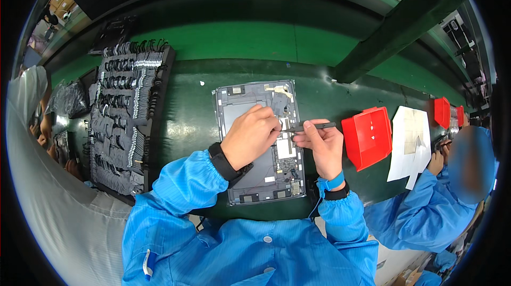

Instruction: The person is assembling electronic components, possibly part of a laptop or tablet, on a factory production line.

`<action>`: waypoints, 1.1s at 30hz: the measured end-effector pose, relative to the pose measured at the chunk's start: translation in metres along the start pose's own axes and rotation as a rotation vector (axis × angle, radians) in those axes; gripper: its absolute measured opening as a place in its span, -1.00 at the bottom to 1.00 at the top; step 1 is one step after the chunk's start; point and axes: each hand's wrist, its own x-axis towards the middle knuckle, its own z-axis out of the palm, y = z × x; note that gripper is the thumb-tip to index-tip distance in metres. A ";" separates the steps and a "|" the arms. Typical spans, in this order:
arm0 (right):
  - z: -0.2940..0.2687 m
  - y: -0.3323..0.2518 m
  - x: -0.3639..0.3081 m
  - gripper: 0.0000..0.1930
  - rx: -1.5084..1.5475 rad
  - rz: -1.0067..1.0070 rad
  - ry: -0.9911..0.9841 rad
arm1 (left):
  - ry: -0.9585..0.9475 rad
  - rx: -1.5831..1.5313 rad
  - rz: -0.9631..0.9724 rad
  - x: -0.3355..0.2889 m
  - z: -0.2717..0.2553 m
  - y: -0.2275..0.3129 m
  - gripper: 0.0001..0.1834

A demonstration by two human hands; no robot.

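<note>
An opened tablet-like device (pixel 254 175) lies on the green bench in front of me, its circuit board and flat dark grey battery area exposed. My left hand (pixel 251 132) rests over its middle, fingers pinched together near the board; what they hold, if anything, is hidden. Dark tweezers (pixel 319 125) are gripped in my right hand (pixel 322 145), between thumb and fingers at the device's right edge. Their tips point left toward the left hand's fingertips. Both wrists wear black bands, and a blue strap (pixel 332 181) with a cord circles the right one.
At left stands a tray (pixel 169 73) packed with rows of grey cable-like parts. To the right are a red bin (pixel 367 139) and white paper (pixel 407 150). A dark green post (pixel 399 27) rises behind. People in grey (pixel 58 179) and blue (pixel 431 217) work on either side.
</note>
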 end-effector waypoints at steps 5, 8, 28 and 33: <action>0.001 -0.002 -0.001 -0.80 0.045 0.027 0.048 | -0.005 -0.039 -0.035 0.001 0.003 -0.001 -0.92; 0.001 -0.003 -0.001 -0.80 0.041 0.034 0.066 | 0.006 -0.059 -0.047 0.000 0.003 0.000 -0.92; -0.003 0.002 0.001 -0.83 0.087 0.003 0.009 | 0.021 -0.074 -0.047 0.000 0.006 0.001 -0.90; -0.003 0.002 0.001 -0.84 0.101 -0.011 0.006 | 0.016 -0.065 -0.049 0.000 0.007 0.002 -0.89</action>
